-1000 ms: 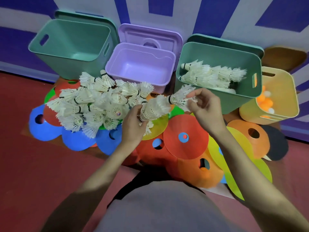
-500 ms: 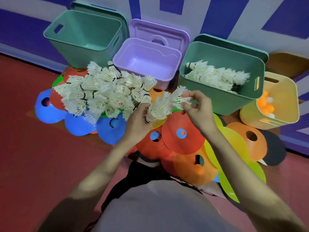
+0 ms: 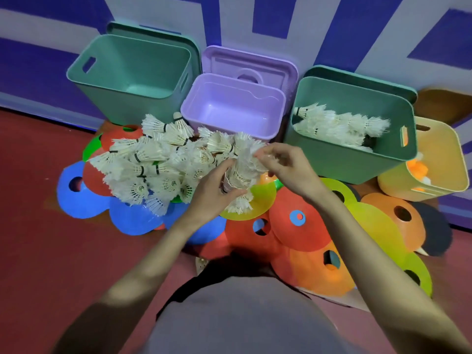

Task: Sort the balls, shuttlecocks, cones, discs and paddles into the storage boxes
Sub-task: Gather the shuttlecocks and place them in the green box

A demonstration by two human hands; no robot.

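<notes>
A heap of white shuttlecocks (image 3: 153,162) lies on flat cones in front of the boxes. My left hand (image 3: 214,192) is shut on a nested stack of shuttlecocks (image 3: 242,172), held tilted up to the right. My right hand (image 3: 286,167) pinches the feathered top end of that stack. The right green box (image 3: 352,159) holds several shuttlecocks (image 3: 339,126). The left green box (image 3: 127,72) and the purple box (image 3: 229,129) hold nothing. The yellow box (image 3: 439,154) at far right holds orange and white balls (image 3: 419,169).
Blue, red, orange, yellow and green flat cones (image 3: 301,226) overlap on the red floor around my hands. A dark paddle (image 3: 436,231) lies at the right under an orange cone. Lids lean behind the boxes against a blue and white wall.
Both hands with the shuttlecock stack have moved up and closer to the heap and the purple box. The stack now stands steeper. The camera has shifted.
</notes>
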